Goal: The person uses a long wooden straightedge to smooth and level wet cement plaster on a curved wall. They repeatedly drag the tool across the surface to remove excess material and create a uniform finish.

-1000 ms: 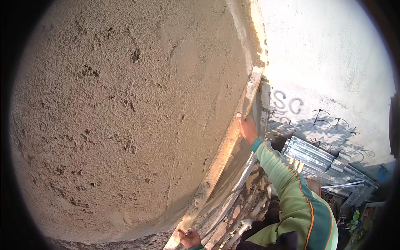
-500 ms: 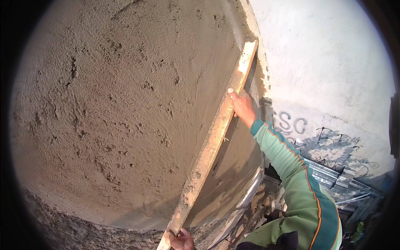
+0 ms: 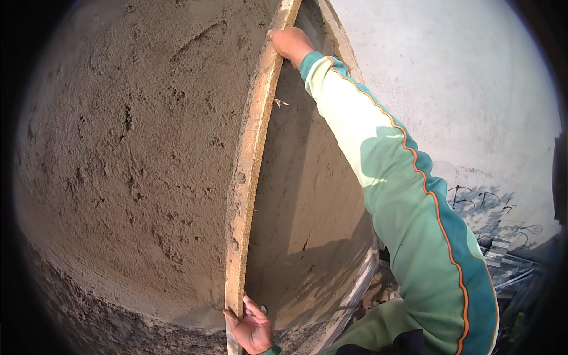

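A long wooden straightedge board [image 3: 247,160], smeared with mortar, stands steeply against the wet, rough plaster wall [image 3: 136,148]. High on the board, my right hand [image 3: 291,44] is closed round its right edge, the arm stretched far up. My left hand [image 3: 253,328] holds the lower end, with the thumb across the front and the fingers at the right edge, partly hidden. Smoother plaster [image 3: 325,189] shows to the right of the board. The board's top runs out of view.
A pale painted wall [image 3: 438,100] with scrawled marks meets the plaster at the right. Metal profiles [image 3: 503,266] lie at the lower right. A light strip [image 3: 358,281] edges the plaster's foot, and rough dark ground or wall base [image 3: 106,313] runs along the lower left.
The board has swung more upright, its upper part going up and left. My right hand has moved up and left with it; my left hand has risen slightly, its palm now more visible.
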{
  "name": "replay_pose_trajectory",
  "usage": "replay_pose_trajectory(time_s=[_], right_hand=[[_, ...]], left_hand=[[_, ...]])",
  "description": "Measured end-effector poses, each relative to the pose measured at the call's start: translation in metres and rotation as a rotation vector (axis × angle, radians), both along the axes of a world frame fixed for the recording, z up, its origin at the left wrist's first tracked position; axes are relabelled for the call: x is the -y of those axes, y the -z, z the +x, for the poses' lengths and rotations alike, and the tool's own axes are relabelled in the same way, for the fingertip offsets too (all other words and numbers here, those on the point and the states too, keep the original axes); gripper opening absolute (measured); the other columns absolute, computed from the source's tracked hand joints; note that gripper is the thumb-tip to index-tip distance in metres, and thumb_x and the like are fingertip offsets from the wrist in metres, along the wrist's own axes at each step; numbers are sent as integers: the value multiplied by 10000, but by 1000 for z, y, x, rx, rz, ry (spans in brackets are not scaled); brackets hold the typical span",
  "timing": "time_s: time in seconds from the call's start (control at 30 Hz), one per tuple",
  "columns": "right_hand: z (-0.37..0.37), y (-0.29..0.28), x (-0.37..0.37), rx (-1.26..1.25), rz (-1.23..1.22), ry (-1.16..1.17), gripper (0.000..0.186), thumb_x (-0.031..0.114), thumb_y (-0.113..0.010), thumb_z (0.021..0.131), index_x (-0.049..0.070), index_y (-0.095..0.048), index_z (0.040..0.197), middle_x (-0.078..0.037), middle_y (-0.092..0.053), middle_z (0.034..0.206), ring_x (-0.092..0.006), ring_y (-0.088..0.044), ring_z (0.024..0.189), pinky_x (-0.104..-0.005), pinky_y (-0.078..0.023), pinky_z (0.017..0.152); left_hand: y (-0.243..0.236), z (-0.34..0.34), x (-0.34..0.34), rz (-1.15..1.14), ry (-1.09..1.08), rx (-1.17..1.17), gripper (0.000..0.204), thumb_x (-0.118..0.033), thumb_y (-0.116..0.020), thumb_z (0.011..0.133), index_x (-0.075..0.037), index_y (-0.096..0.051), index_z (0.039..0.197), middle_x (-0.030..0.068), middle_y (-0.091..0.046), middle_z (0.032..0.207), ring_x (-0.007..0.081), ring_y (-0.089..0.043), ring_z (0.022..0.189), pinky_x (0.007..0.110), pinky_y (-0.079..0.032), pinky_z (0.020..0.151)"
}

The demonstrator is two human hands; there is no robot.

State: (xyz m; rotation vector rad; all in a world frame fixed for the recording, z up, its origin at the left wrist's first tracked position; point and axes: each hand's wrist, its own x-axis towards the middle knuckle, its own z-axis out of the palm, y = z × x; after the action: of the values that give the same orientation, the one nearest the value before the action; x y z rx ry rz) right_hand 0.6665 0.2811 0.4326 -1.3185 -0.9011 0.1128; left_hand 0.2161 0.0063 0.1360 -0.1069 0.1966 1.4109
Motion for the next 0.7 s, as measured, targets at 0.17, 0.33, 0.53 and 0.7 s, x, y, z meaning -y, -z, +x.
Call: replay_pose_trajectory(time_s=[0.17,0.33,0.53,0.7], right_hand=[[-2,46,3,-61,-45,-82,538,397,-545,845,-84,-617,1072,-253,-632,1071,-360,-623,982,-412,-474,855],[-30,134,41,-146,-177,-102,549,412,-553,875,-119,-581,1009,-272,-646,930,-360,-656,770,-410,-504,697],[-41,265,42,-131,-266,5,557,426,-548,882,-90,-528,1091,-279,-607,1048,-387,-623,910,-442,-475,791],[-41,384,32,-171,-320,34,537,422,-559,884,-61,-531,1117,-262,-610,1066,-399,-576,1037,-453,-436,877]], left_hand=[[29,-23,7,-64,-14,-60,472,-305,-650,861,-6,-542,1210,171,-613,1117,277,-597,1008,385,-551,872],[94,-58,16,-179,-53,-174,482,-375,-612,872,-32,-555,1206,130,-630,1111,254,-603,1009,376,-543,853],[172,-93,27,-207,-26,-335,443,-414,-577,891,-92,-571,1195,54,-651,1082,216,-614,936,332,-544,794],[232,-105,34,-264,-120,-487,418,-419,-478,947,-145,-514,1261,5,-564,1246,175,-520,1106,311,-461,863]])
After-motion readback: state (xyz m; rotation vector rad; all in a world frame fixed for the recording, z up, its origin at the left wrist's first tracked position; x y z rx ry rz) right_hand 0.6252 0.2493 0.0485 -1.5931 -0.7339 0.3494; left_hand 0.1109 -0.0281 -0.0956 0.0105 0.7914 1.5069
